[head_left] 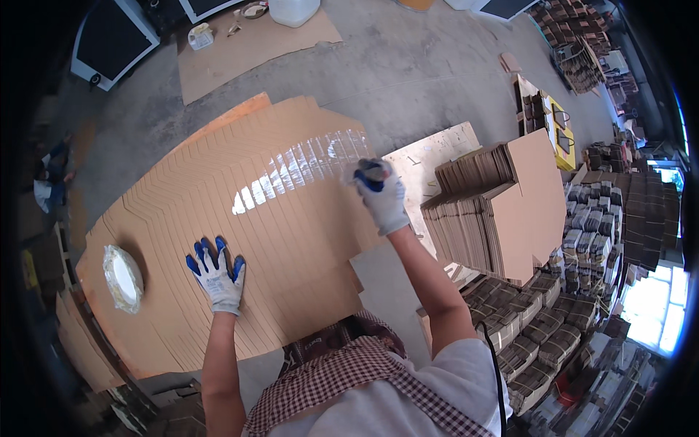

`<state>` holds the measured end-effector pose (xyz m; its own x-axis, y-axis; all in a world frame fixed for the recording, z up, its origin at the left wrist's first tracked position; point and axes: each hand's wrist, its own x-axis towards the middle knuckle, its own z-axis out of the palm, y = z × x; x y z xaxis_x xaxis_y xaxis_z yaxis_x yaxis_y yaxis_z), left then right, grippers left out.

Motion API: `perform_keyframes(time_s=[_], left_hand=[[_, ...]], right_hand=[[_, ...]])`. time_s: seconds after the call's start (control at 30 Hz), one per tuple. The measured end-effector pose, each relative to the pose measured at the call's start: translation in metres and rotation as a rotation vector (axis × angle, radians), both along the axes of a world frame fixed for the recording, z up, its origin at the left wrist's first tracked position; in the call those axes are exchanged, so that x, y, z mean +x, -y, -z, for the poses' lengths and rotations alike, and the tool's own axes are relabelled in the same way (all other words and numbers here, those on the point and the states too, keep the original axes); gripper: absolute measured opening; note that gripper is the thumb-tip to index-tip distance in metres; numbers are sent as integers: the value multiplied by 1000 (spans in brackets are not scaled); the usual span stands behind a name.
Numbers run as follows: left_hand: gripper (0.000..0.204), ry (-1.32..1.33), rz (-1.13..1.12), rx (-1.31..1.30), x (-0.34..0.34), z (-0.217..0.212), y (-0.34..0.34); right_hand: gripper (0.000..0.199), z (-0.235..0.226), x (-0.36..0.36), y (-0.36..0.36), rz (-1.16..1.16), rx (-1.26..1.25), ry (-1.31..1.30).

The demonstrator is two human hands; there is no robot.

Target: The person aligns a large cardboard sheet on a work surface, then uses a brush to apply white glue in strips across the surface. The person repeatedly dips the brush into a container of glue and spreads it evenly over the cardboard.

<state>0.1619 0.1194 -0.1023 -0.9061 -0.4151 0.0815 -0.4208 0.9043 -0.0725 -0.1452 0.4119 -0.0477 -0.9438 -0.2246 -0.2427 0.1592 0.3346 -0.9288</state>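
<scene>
Brown cardboard sheets (218, 160) lie fanned out in overlapping steps before me, with a shiny, wet-looking band running across their edges towards the right. My left hand (218, 277), in a white glove with blue fingertips, rests on the sheets with its fingers spread. At the sheets' right edge is my right hand (386, 200), gloved alike and blurred by motion. Its fingers are curled round a dark grey thing (374, 172) too smeared to name. A white oval dish (124, 279) with a crinkled, plastic-looking rim sits on the cardboard at the left.
To the right, a stack of folded cardboard (528, 207) stands on a pale board (426, 156). Tied cardboard bundles (539, 335) are piled beyond my right arm. A flat cardboard piece (255, 58) covers some floor ahead. Another person (51, 175) is at the far left.
</scene>
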Motion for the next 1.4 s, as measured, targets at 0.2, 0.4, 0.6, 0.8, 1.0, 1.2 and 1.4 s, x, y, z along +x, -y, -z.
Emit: perform_keyframes(time_s=[0.2, 0.4, 0.6, 0.8, 1.0, 1.2, 1.4], left_hand=[[80, -50, 25, 8, 0, 9, 5], [73, -189, 106, 56, -15, -17, -15], [59, -53, 481, 286, -81, -37, -91], [58, -14, 452, 265, -88, -22, -105], [57, -14, 448, 242, -89, -19, -100], [61, 3, 453, 235, -92, -15, -99], [59, 21, 426, 256, -90, -21, -99]], right_hand=[[32, 47, 11, -71, -29, 326, -234], [36, 15, 12, -105, 306, -107, -23], [40, 7, 92, -38, -45, -138, -88], [29, 32, 35, -109, 206, 246, -16], [40, 21, 60, -61, 65, 108, -283], [43, 43, 58, -1, -389, 173, -589], [37, 40, -16, -72, 77, 462, -491]])
